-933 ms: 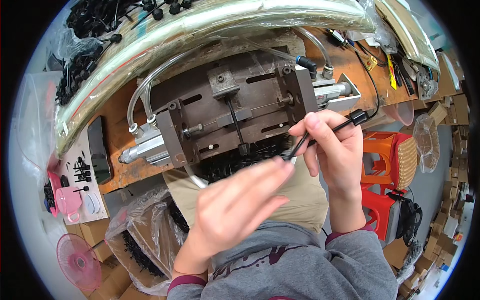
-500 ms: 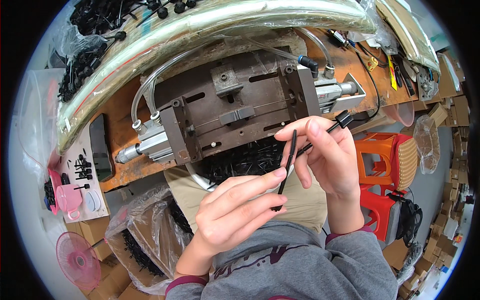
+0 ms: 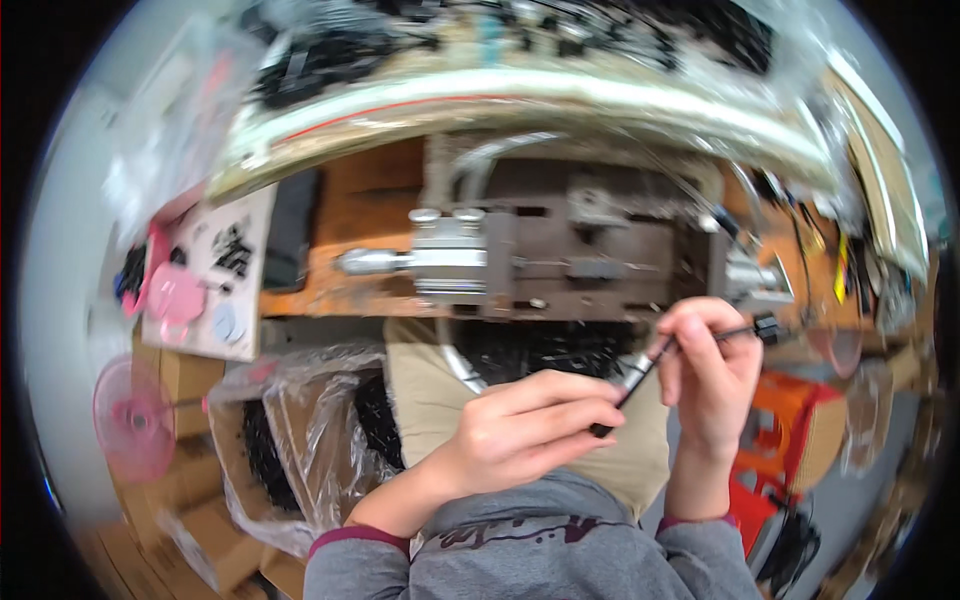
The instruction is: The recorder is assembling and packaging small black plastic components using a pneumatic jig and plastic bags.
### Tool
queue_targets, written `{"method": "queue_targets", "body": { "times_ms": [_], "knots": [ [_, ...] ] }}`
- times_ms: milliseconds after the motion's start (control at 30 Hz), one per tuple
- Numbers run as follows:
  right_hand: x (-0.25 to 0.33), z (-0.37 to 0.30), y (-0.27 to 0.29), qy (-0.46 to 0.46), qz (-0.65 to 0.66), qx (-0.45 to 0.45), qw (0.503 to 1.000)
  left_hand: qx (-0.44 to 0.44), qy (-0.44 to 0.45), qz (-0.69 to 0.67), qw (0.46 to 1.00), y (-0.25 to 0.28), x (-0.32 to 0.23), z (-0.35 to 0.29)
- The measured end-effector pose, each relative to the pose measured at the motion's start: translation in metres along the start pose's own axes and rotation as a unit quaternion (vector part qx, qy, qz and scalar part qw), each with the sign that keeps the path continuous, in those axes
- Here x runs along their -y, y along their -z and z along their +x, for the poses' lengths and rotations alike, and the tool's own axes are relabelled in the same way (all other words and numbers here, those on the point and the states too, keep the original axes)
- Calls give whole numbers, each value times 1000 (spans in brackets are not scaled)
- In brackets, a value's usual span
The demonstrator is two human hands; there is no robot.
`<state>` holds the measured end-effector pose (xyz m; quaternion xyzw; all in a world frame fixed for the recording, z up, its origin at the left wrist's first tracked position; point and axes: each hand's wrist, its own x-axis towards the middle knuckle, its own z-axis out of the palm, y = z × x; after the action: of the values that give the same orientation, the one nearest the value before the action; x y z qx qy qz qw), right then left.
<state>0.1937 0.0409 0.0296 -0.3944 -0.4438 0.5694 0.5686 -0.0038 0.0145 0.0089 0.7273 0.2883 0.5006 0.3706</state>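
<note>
My left hand holds a thin black stick near its lower, knobbed end, between thumb and fingers. The stick slants up to the fingertips of my right hand. Those fingers are pinched around a second slim black rod, whose black cap juts out at the right. The picture is blurred, so I cannot tell whether the two pieces touch. Behind my hands lies a dark metal fixture with a silver cylinder at its left. Many black pieces lie below the fixture, above my lap.
Plastic-wrapped padding spans the back of the wooden bench, with black parts beyond it. A dark phone and a pink cup are at the left. A lined carton, a pink fan and an orange stool stand lower down.
The whole view has turned and shifted, so the bench now looks level. Both hands appear further right and lower, and the left-hand stick's upper end now meets my right fingertips.
</note>
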Motion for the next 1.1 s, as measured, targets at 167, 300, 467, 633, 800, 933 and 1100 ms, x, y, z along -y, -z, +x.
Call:
{"method": "queue_targets", "body": {
  "times_ms": [167,300,467,633,800,933,1100],
  "knots": [
    [0,19,-13,100,13,-27,995,-37,66,-44,996,34,-21,-12],
    [1,25,-43,97,-13,36,995,-125,103,-87,983,53,-27,-23],
    [17,47,-108,117,-63,85,987,-242,105,-144,954,58,-30,-40],
    [34,93,-204,407,-33,246,879,-328,144,-207,910,70,-45,-52],
    [58,167,-334,440,-139,206,863,-319,129,-158,926,75,-54,-66],
    [35,206,-332,235,-86,234,940,-379,85,-180,904,86,-52,-86],
    [16,154,-221,432,-295,232,820,-377,130,-87,913,102,-39,-91]
  ]
}}
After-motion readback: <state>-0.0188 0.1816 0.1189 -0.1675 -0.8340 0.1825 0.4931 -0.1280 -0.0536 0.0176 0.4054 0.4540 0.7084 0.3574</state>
